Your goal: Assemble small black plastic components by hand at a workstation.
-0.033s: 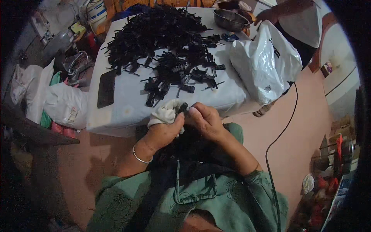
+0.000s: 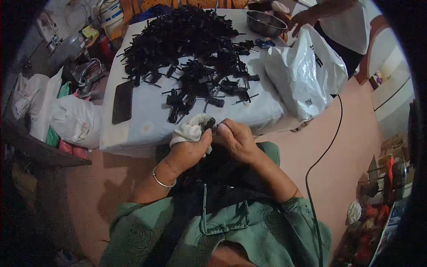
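Just beyond my lap, in front of the table's near edge, my left hand (image 2: 193, 149) is closed on a small black plastic part (image 2: 208, 124). A white cloth (image 2: 191, 129) covers the fingers of that hand. Close by on the right, my right hand (image 2: 238, 140) is closed in a pinch at the part's side. A tiny dark bit shows at its fingertips, too small to name. On the table lies a large heap of black plastic parts (image 2: 178, 40) with thin stems, and a looser cluster (image 2: 200, 84) reaches toward me.
A dark flat phone-like slab (image 2: 122, 102) lies on the white-covered table (image 2: 151, 115). At the right edge stands a white plastic bag (image 2: 298, 71), with a metal bowl (image 2: 266, 24) behind it. Another person's hand (image 2: 302, 20) is near the bowl. A black cable (image 2: 324, 153) hangs at right.
My right hand's fingertips have drawn slightly away from the black part, which tilts more upright in my left hand. The other person at the far right has shifted slightly.
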Motion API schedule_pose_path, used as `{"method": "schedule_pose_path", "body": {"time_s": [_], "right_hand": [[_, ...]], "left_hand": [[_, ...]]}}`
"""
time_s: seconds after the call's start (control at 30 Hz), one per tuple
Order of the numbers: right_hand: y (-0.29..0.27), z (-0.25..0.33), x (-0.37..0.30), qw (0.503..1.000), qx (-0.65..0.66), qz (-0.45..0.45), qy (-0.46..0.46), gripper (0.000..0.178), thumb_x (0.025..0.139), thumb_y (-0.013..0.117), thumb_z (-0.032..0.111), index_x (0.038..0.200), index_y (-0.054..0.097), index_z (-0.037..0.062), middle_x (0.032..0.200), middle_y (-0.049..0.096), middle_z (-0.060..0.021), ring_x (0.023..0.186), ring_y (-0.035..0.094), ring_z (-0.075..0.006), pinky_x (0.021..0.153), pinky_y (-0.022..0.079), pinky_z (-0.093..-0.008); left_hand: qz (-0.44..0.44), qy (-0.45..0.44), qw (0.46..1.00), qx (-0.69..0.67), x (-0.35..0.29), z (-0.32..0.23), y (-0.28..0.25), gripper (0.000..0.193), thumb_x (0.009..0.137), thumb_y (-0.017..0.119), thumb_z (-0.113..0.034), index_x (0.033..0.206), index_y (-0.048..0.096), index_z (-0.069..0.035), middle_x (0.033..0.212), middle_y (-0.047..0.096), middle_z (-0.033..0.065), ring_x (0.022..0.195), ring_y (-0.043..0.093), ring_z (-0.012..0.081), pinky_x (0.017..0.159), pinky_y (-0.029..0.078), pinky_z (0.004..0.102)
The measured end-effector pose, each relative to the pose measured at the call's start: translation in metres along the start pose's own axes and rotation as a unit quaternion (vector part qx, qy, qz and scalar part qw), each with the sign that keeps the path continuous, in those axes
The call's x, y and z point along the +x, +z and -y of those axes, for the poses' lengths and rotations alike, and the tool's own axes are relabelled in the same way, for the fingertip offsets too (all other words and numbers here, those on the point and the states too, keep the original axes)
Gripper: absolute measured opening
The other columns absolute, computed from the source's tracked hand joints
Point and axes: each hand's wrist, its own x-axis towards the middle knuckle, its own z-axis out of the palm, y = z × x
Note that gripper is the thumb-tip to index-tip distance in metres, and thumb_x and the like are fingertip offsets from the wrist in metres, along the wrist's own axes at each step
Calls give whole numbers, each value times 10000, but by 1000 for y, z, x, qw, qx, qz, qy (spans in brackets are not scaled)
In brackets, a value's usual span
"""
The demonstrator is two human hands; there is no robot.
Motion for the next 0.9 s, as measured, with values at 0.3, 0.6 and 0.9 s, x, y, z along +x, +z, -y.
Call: {"method": "schedule_pose_path", "body": {"time_s": [0.3, 0.6, 0.9], "right_hand": [[27, -8, -6, 992, 46, -34, 112, 286, 888, 461, 211, 718, 498, -16, 541, 427, -84, 537, 393, -107, 498, 369, -289], [19, -10, -3, 997, 8, 9, 81, 244, 864, 514, 214, 772, 536, -11, 597, 519, -76, 549, 427, -102, 528, 398, -281], [-6, -4, -13, 993, -91, 70, -33, 141, 788, 602, 91, 889, 600, -6, 721, 608, -97, 640, 539, -113, 583, 435, -272]], "left_hand": [[-75, 211, 951, 213, -2, 3, 8, 232, 734, 533, -36, 955, 534, 35, 849, 570, 188, 773, 580, 313, 684, 465, 345], [-63, 136, 984, 98, -2, 15, 4, 252, 786, 524, -51, 1023, 479, 23, 849, 564, 95, 737, 549, 169, 652, 452, 283], [-33, -36, 991, -125, -6, -1, -9, 256, 867, 449, -89, 1120, 434, -52, 711, 526, -6, 594, 474, 63, 506, 392, 216]]}}
